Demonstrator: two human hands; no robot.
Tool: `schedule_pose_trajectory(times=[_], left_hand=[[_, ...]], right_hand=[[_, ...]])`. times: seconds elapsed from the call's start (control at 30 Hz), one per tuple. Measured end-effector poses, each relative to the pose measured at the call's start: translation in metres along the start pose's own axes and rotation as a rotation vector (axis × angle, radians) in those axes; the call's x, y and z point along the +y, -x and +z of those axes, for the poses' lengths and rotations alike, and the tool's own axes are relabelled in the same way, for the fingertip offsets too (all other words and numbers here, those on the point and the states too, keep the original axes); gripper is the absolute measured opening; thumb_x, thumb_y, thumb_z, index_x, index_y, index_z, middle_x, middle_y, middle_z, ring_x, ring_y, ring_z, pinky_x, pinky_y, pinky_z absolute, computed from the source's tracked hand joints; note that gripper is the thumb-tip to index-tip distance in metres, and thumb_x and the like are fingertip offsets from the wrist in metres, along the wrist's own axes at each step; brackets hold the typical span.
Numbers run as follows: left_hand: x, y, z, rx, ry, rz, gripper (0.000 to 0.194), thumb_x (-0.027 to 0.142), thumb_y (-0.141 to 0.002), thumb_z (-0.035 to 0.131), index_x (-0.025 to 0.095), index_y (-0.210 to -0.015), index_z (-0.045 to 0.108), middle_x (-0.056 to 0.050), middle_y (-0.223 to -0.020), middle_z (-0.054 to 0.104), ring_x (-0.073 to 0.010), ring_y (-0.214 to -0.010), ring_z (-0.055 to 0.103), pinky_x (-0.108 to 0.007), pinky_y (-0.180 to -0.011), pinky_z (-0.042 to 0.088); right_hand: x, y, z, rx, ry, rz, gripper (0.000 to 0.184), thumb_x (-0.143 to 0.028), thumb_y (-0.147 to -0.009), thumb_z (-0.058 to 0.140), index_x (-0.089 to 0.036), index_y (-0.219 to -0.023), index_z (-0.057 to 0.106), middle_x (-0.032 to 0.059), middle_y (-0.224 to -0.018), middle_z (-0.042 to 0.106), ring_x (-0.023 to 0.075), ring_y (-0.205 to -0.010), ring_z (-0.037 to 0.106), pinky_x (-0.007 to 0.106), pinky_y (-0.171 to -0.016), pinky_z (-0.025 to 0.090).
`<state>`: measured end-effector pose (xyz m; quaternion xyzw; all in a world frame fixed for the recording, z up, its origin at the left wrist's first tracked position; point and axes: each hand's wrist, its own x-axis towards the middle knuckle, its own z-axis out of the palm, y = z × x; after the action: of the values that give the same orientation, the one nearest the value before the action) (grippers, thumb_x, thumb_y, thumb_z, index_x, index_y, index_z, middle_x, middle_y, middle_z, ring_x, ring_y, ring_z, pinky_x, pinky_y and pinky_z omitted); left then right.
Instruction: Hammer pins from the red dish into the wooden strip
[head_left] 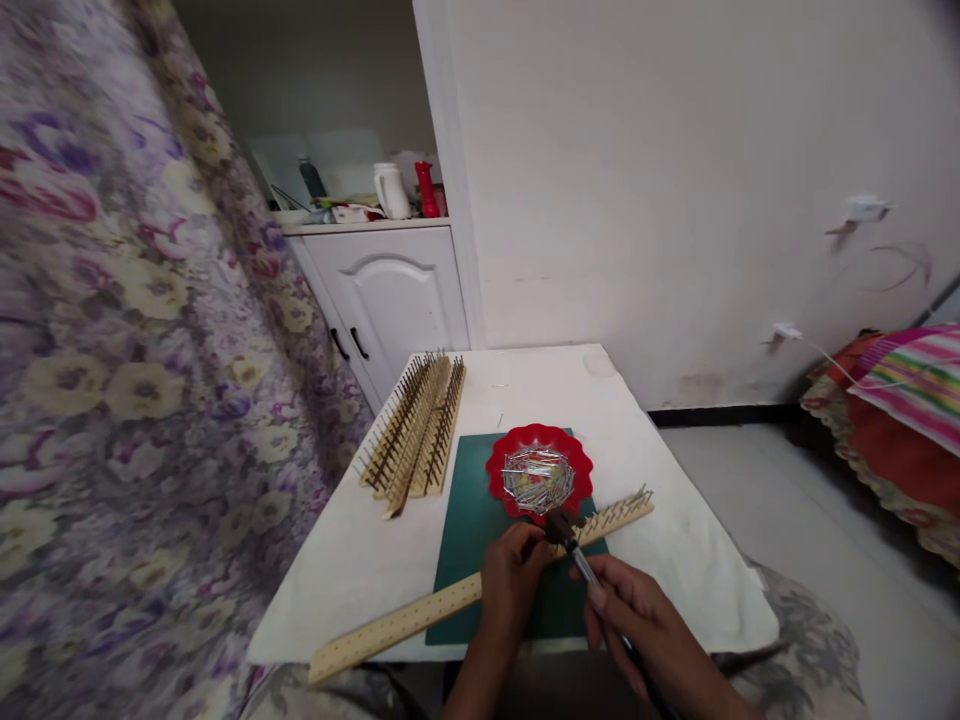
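Note:
A hammer (585,568) is gripped in my right hand (637,620), its dark head over the strip beside my left fingertips. My left hand (512,580) rests on a pale wooden strip (397,630), thumb and fingers pinched together near the hammer head. Whatever the pinch holds is too small to make out. Rows of holes show along the strip's left part, and several nails (622,512) stand up from its right end. Under the strip lies a green mat (469,500). Just beyond my hands, a red scalloped bowl (499,445) holds a heap of loose nails (536,478).
Several strips studded with nails (420,430) lie at the table's left. A white cloth (675,560) covers the table. Behind stands a white cabinet (397,290) with a white jug (391,190) and a red bottle-like object (427,190). A floral curtain (150,350) hangs at left.

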<state>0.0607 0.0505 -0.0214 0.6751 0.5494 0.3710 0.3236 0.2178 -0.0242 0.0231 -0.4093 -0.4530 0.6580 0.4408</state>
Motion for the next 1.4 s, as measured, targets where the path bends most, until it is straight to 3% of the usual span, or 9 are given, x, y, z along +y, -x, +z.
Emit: schedule_pose_trajectory(times=[0.23, 0.93, 1.2, 1.4], left_hand=[[-0.002, 0.001, 0.000, -0.008, 0.005, -0.017, 0.014, 0.019, -0.074, 0.050, 0.017, -0.066, 0.062, 0.003, -0.061, 0.057, -0.0114, -0.059, 0.051, -0.020, -0.054, 0.032], [-0.006, 0.002, 0.003, 0.004, -0.035, 0.003, 0.013, 0.019, -0.075, 0.051, 0.018, -0.070, 0.063, 0.002, -0.067, 0.061, -0.0114, -0.061, 0.053, -0.020, -0.056, 0.034], [-0.006, 0.003, 0.002, 0.022, -0.062, 0.029, 0.012, 0.020, -0.076, 0.052, 0.019, -0.073, 0.064, 0.002, -0.070, 0.061, -0.0120, -0.063, 0.055, -0.021, -0.058, 0.036], [-0.002, 0.004, -0.003, -0.009, -0.049, 0.068, 0.012, 0.019, -0.078, 0.051, 0.019, -0.075, 0.062, 0.001, -0.073, 0.062, -0.0131, -0.067, 0.057, -0.022, -0.062, 0.039]], right_hand=[[0.013, -0.011, 0.003, -0.005, -0.013, -0.016, 0.021, -0.035, -0.092, 0.044, -0.016, -0.101, 0.048, -0.0047, -0.061, 0.063, -0.0009, -0.024, 0.037, 0.012, -0.027, 0.014], [0.013, -0.010, 0.003, -0.003, 0.030, 0.014, 0.024, -0.038, -0.090, 0.046, -0.017, -0.103, 0.048, -0.0060, -0.060, 0.061, -0.0001, -0.024, 0.036, 0.012, -0.026, 0.016], [-0.006, 0.011, -0.004, 0.089, -0.023, -0.030, 0.030, -0.044, -0.087, 0.049, -0.018, -0.103, 0.047, -0.0038, -0.062, 0.062, -0.0003, -0.024, 0.032, 0.017, -0.030, 0.008], [0.025, 0.033, -0.023, 0.075, -0.014, 0.062, 0.034, -0.049, -0.085, 0.051, -0.017, -0.097, 0.046, -0.0044, -0.056, 0.061, -0.0009, -0.025, 0.031, 0.017, -0.031, 0.007]])
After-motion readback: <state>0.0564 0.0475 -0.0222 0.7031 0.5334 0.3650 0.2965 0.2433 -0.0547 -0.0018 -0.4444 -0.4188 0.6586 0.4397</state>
